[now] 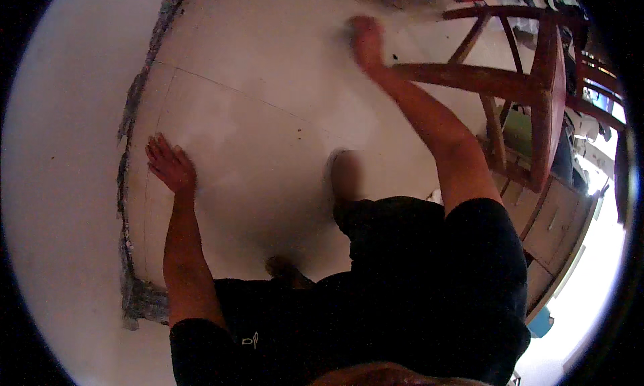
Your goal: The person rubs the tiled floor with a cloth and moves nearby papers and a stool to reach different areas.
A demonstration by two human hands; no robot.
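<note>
My left hand (pixel 172 164) is open, its fingers spread, low over or resting on the pale tiled floor (pixel 255 111) near the left wall. I cannot tell whether its palm touches. Farther off, my right hand (pixel 367 42) is at floor level, its outline smeared by motion. Its fingers look curled, and a small dark patch shows at its left side; what that is stays unclear. Between my arms a blurred foot (pixel 347 174) rests on the floor, and part of another foot (pixel 285 268) shows nearer to me.
A reddish-brown wooden chair (pixel 469 80) stands at the right, one of its bars close to my right forearm. Behind it is a wooden drawer cabinet (pixel 551 228). Along the left wall (pixel 67 158) runs a rough dark strip (pixel 134 101). Clutter fills the far right.
</note>
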